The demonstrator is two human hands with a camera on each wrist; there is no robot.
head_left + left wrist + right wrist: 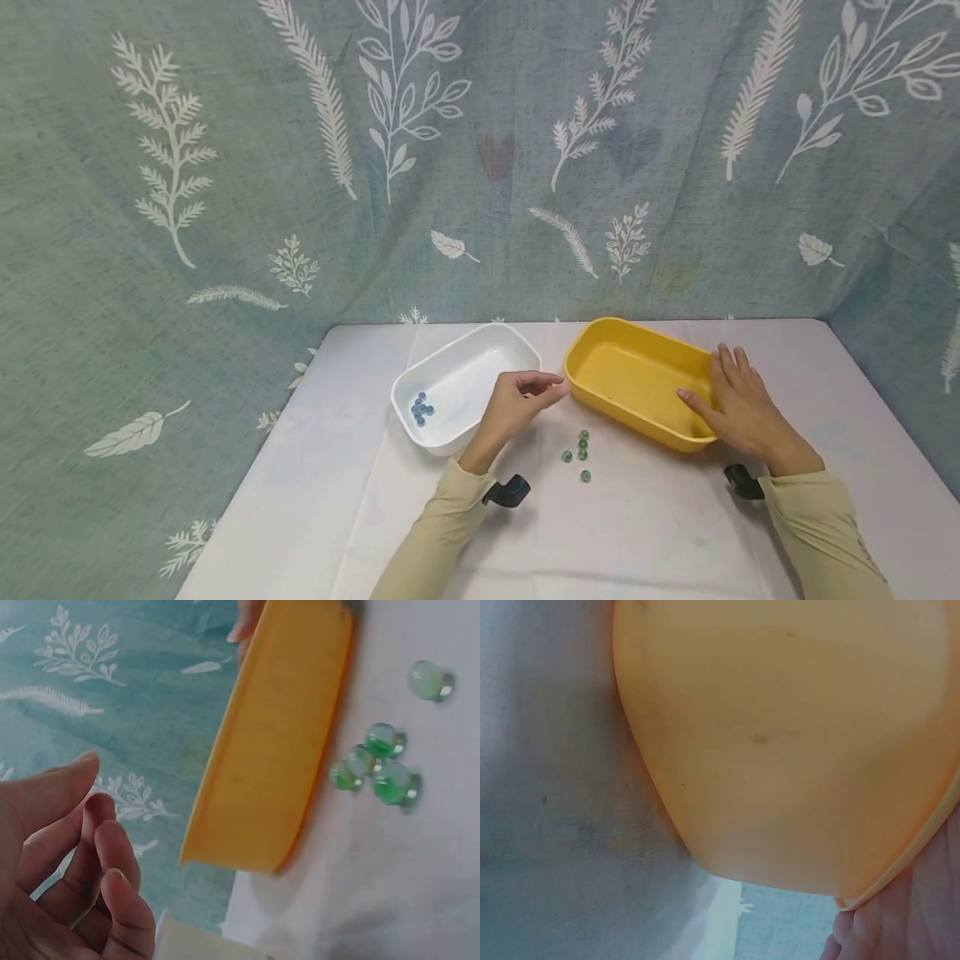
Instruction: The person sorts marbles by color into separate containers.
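Head view: my left hand is just beside the left end of the yellow tray. Five green marbles lie on the table, on my side of the tray, nearer to my left hand than to my right hand. The tray's long side slants from far left to near right.

Left wrist view: my left fingers are bent and loose, with nothing in them.

Right wrist view: my right hand grips the tray's rim.

Head view, wrist closeups, yellow tray shared
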